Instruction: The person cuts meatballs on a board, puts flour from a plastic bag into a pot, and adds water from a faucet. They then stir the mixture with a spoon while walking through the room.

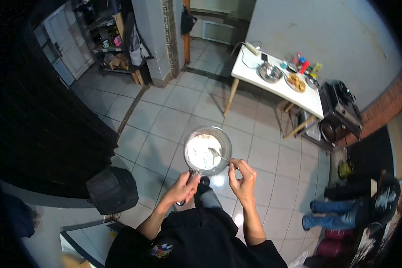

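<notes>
A round metal saucepan [228, 139] is held out over the floor in front of my body. White, powdery or creamy contents [198, 149] cover its bottom. My left hand [183, 187] is wrapped round the pan's handle, whose dark end shows below the fist. Pinched in the fingers of my right hand [243, 177] is a metal spoon [215, 152]. The spoon's bowl rests in the white contents, and its handle crosses the pan's right rim.
A white table [312, 102] at the upper right bears a metal bowl [270, 72], a plate of fried-looking food [295, 83] and bottles. Beside it stands a stove [344, 105]. A black-covered stool [111, 190] is at left, a shelf [109, 47] farther back. Another person's jeans [332, 214] show at right.
</notes>
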A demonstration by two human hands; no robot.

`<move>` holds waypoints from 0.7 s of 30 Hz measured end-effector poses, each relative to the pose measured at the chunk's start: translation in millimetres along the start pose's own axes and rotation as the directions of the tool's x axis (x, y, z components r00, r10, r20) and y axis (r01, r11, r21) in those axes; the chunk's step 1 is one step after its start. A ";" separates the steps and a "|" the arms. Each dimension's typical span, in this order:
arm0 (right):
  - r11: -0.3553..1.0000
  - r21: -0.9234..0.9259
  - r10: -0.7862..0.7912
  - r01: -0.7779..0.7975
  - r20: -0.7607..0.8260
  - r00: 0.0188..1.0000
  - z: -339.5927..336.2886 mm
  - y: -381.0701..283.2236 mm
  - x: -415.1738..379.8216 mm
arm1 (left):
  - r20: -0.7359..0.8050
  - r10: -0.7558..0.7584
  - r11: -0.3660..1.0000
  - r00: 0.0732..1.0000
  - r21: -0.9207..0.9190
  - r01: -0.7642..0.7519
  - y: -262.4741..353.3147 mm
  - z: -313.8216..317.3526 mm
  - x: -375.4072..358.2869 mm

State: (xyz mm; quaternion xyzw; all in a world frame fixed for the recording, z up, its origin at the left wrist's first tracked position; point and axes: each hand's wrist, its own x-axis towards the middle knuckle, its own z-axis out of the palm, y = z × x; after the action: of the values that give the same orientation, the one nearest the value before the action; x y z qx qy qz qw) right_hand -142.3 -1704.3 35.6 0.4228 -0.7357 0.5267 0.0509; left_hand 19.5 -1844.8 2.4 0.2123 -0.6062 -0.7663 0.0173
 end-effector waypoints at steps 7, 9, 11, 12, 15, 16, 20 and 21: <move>0.996 0.088 0.004 -0.004 -0.007 1.000 52.8 54.7 145.8 | -0.028 -0.004 0.999 1.000 0.042 0.005 64.0 -57.3 113.9; 0.999 0.032 0.013 -0.013 -0.003 1.000 65.7 71.5 180.6 | -0.088 -0.012 1.000 0.996 0.000 0.012 75.0 -80.6 150.3; 0.998 0.041 0.040 -0.039 -0.016 0.999 79.8 88.6 209.9 | -0.047 0.017 1.000 0.999 0.010 -0.017 82.3 -98.7 185.9; 0.996 0.046 0.080 -0.080 0.016 0.997 88.6 100.8 225.3 | -0.021 0.029 0.997 0.999 0.077 -0.027 84.1 -108.2 204.4; 0.988 0.027 0.150 -0.150 0.009 0.989 121.7 140.2 278.3 | 0.032 0.036 0.993 0.999 0.115 -0.040 104.2 -143.5 279.2; 0.983 0.013 0.185 -0.185 -0.025 0.982 134.1 152.3 294.8 | 0.050 0.024 0.995 0.998 0.091 -0.028 114.1 -156.2 305.8; 0.957 0.004 0.291 -0.292 -0.098 0.952 172.1 189.6 383.3 | 0.124 -0.052 0.996 0.991 0.074 0.043 162.7 -217.0 406.7; 0.951 -0.033 0.303 -0.307 -0.087 0.949 174.2 192.8 404.7 | 0.136 -0.090 0.995 0.987 0.065 0.082 173.3 -228.5 427.2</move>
State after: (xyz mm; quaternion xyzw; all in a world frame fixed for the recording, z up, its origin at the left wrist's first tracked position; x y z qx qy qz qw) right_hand -465.9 -2060.0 28.3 0.2810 -0.8014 0.5280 0.0086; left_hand -329.8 -2222.6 -5.3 0.1847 -0.6185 -0.7611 -0.0643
